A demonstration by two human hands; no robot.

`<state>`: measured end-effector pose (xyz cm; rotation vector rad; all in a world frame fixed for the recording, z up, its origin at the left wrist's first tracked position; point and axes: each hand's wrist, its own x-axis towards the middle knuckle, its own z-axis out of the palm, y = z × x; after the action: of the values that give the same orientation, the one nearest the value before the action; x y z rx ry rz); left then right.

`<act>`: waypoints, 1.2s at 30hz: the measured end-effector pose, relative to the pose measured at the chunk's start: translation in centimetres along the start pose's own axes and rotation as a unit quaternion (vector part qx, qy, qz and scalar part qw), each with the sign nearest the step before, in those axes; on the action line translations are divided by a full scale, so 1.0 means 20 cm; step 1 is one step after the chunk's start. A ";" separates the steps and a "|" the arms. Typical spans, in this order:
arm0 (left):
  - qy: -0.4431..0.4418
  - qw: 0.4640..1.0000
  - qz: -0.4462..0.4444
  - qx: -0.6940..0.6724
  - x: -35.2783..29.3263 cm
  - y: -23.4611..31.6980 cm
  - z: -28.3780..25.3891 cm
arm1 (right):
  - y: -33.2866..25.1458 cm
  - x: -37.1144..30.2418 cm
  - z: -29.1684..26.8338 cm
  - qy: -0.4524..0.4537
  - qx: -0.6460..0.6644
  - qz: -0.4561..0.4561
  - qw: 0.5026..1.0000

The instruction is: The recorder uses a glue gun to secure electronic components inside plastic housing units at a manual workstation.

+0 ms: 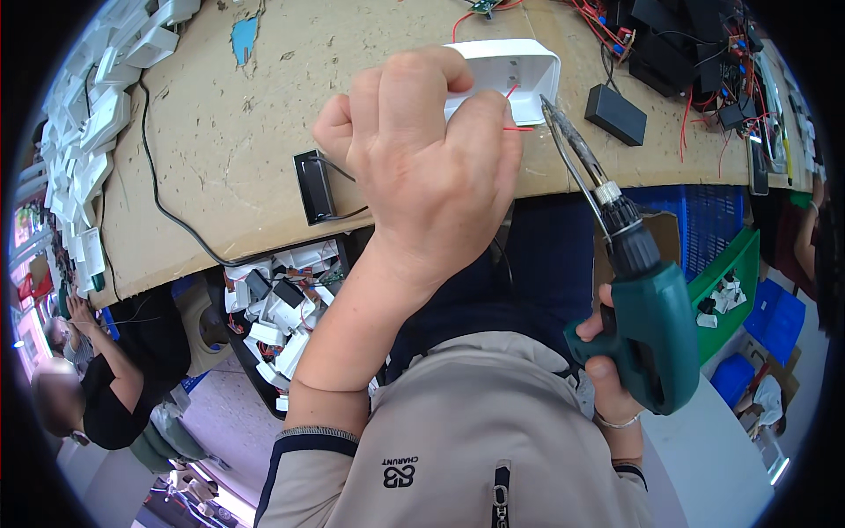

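My left hand (431,158) is closed above the table, its thumb and fingers pinched together. Short red wire (519,129) pokes out beside the thumb, seemingly pinched there; the fingertips are partly hidden. Just beyond the hand lies a white plastic housing (537,66), hollow side toward me, partly covered by my fingers. My right hand (607,378) grips a green soldering gun (656,326) by its handle. Its metal tip and thin feed tube point up and left, close to the housing's right corner. Beside the left wrist sits a small black rectangular part (314,189) with black leads.
A black box (616,114) rests right of the housing, near black parts and red wires (687,53). White housings (110,114) pile up at left. Below the table edge are a bin of white parts (290,308) and a green tray (731,282). Another person (106,378) sits at left.
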<state>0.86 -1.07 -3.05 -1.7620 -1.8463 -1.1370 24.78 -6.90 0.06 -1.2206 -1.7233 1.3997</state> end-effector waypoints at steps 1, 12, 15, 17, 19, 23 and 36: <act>0.002 1.000 -0.002 0.018 0.01 0.01 -0.01 | 0.00 0.01 0.01 0.002 0.001 0.001 1.000; -0.028 0.999 0.004 0.023 0.04 0.00 0.03 | -0.03 0.07 0.10 0.051 0.071 0.018 0.996; -0.079 0.990 0.037 0.113 0.08 0.06 -0.02 | -0.03 0.08 0.10 0.055 0.091 0.011 0.994; -0.073 0.989 0.052 0.119 0.08 0.06 -0.02 | 0.00 0.06 0.08 0.044 0.072 0.017 0.996; -0.076 0.989 0.046 0.118 0.08 0.06 -0.02 | 0.01 0.06 0.08 0.030 0.055 0.024 0.998; -0.082 0.991 0.025 0.103 0.08 0.06 -0.02 | -0.01 0.07 0.09 0.032 0.069 0.033 0.997; -0.081 0.990 0.029 0.112 0.08 0.05 0.00 | -0.02 0.08 0.11 0.043 0.056 0.030 0.997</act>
<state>1.51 -0.04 -1.68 -1.8091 -1.9156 -0.7502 22.09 -6.37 -0.40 -1.2604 -1.5402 1.4374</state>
